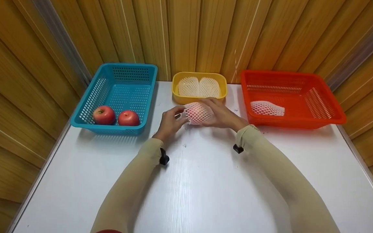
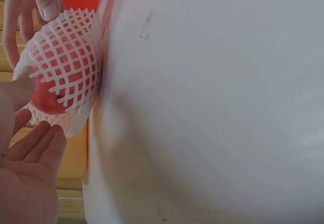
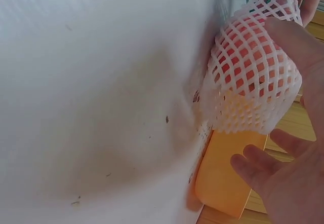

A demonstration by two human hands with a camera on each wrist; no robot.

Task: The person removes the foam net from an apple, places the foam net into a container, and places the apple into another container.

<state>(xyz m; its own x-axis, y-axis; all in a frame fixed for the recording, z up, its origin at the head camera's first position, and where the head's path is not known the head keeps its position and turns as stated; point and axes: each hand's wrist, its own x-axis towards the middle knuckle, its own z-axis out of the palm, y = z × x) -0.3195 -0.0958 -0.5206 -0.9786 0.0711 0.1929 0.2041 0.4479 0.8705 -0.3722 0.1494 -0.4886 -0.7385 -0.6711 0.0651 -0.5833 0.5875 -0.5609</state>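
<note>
A red apple (image 2: 48, 96) sits inside a white foam net sleeve (image 1: 199, 113) at the table's middle, just before the yellow basket. Part of its skin shows at the sleeve's open end in the left wrist view. My left hand (image 1: 170, 121) holds that end, thumb at the apple and fingers along the sleeve's other side. From the right, my right hand (image 1: 220, 113) cups the sleeve. In the right wrist view its thumb (image 3: 293, 39) presses the mesh and the other fingers spread round the far side.
At left, a blue basket (image 1: 108, 128) holds two bare apples (image 1: 104, 115). The yellow basket (image 1: 199, 75), with white foam sleeves (image 1: 189, 86), stands at the back. An orange-red basket (image 1: 293, 123) at right contains a white foam sleeve (image 1: 266, 108). Wood-panelled walls (image 1: 186, 32) border the white table (image 1: 189, 187).
</note>
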